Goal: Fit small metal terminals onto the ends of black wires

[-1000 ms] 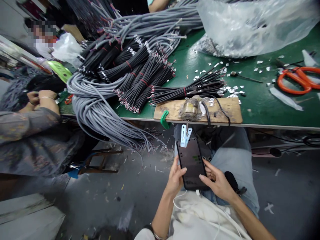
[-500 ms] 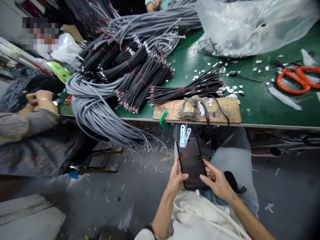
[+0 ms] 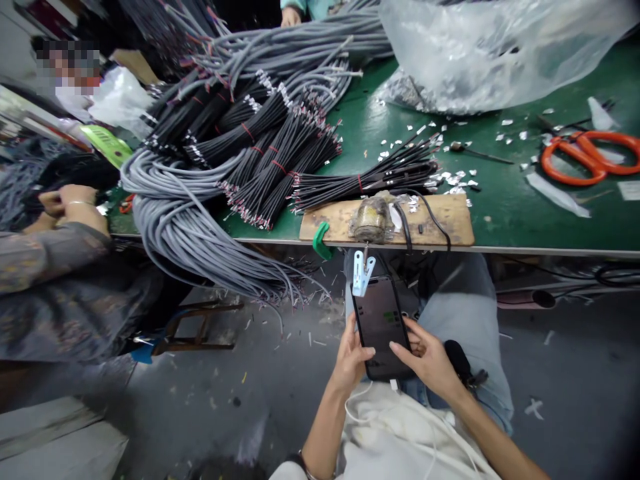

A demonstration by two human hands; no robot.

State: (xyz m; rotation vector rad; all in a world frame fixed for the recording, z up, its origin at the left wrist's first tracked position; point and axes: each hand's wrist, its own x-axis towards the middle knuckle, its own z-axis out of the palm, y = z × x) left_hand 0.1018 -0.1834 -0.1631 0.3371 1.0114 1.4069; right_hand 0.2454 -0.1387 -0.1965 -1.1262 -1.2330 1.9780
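A dark phone rests over my lap, its screen mostly black. My left hand wraps its lower left edge, thumb on the screen. My right hand supports the right side, with the thumb reaching onto the lower screen. A white cable runs from the phone's bottom down across my light clothing. A pale blue clothespin hangs just above the phone's top, under a wooden board clamped to the edge of the green table.
Bundles of black wires and thick grey cables cover the table's left and spill over its edge. Orange scissors and a clear plastic bag lie at right. Another person works at left. Scraps litter the floor.
The view has drifted slightly, so everything sits a little to the left. My right thumb has moved further onto the lower screen. Both hands still hold the phone.
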